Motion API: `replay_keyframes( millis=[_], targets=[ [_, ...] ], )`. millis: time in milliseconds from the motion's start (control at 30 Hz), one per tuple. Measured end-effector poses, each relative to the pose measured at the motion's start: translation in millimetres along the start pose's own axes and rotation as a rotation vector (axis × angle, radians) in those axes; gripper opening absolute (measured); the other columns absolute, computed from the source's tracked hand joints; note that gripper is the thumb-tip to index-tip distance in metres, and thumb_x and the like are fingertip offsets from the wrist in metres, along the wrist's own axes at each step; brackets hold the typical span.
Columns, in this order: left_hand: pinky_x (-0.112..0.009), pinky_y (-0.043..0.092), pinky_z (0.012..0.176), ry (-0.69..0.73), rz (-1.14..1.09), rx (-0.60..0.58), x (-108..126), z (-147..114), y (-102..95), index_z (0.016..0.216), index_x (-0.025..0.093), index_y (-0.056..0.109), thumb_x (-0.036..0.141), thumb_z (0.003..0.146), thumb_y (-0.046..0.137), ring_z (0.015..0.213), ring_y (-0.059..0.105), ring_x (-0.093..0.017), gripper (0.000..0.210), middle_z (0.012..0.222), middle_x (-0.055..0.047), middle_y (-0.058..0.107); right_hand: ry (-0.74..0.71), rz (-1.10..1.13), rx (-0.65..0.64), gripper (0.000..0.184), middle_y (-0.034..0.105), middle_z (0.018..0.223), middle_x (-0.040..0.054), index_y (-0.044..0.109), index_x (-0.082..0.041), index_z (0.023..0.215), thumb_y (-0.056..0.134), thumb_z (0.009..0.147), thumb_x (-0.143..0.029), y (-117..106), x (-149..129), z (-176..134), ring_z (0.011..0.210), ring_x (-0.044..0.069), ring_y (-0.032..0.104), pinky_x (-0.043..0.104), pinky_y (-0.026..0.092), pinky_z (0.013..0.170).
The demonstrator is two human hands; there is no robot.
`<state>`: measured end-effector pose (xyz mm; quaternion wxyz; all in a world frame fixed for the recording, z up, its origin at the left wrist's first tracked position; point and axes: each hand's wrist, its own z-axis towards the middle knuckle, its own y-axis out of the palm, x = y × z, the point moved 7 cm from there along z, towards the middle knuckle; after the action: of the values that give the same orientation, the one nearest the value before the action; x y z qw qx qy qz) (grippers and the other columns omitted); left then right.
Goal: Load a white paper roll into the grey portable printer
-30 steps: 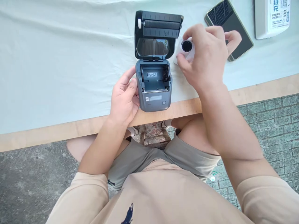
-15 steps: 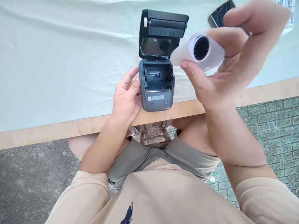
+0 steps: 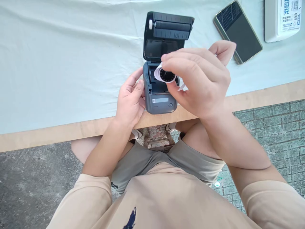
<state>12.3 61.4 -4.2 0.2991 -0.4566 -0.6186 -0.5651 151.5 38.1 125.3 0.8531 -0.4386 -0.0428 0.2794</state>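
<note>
Right grip [image 3: 202, 81] holds roll [image 3: 166, 75], lid [image 3: 166, 30] and phone [image 3: 240, 33] nearby.

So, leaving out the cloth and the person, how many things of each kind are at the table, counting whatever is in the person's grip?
Printer, lid open: 1
Paper roll: 1
Phone: 1
White box, partly out of view: 1
Total: 4

Printer [image 3: 160, 106] at the table edge [image 3: 59, 133], paper roll [image 3: 167, 75] at its compartment [image 3: 156, 87], phone [image 3: 240, 35], then box [image 3: 276, 27], to the right
</note>
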Motion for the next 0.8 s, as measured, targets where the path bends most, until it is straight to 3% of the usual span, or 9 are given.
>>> replay_keyframes(
  millis=[167,333,600,800],
  targets=[
    [-0.042,0.063,0.093,-0.005,-0.003,-0.018,0.5,-1.5,1.9,0.123,0.027,0.063,0.042,0.093,0.061,0.11,0.073,-0.026,0.034,0.102,-0.002,0.074,0.109,-0.132,-0.157,0.025,0.073,0.103,-0.0012,0.059,-0.025,0.11,0.044,0.092,-0.016,11.4,-0.3,7.5,0.094,0.02,0.067,0.039,0.035,0.084],
    [-0.039,0.064,0.09,-0.012,-0.024,-0.028,-0.1,-1.6,3.2,0.122,0.026,0.063,0.041,0.093,0.061,0.105,0.074,-0.025,0.032,0.095,-0.002,0.074,0.164,-0.123,-0.393,0.024,0.072,0.099,-0.0015,0.059,-0.027,0.101,0.041,0.093,-0.013,29.6,-1.5,11.9,0.104,0.021,0.062,0.041,0.034,0.085],
    [-0.04,0.063,0.084,0.001,0.007,0.011,-3.1,1.7,-0.1,0.122,0.027,0.063,0.05,0.087,0.065,0.104,0.074,-0.026,0.041,0.091,-0.001,0.073,0.176,-0.02,-0.429,0.018,0.071,0.089,-0.0001,0.058,-0.028,0.098,0.049,0.093,-0.013,33.5,0.5,9.0,0.093,0.025,0.063,0.044,0.033,0.084],
    [-0.034,0.061,0.077,-0.022,0.038,0.024,0.0,-1.2,0.3,0.121,0.029,0.065,0.043,0.087,0.067,0.093,0.074,-0.02,0.036,0.104,0.0,0.074,0.099,-0.085,-0.309,0.016,0.072,0.088,-0.002,0.057,-0.025,0.085,0.046,0.094,-0.019,23.3,6.5,6.7,0.08,0.019,0.062,0.041,0.034,0.079]
  ],
)
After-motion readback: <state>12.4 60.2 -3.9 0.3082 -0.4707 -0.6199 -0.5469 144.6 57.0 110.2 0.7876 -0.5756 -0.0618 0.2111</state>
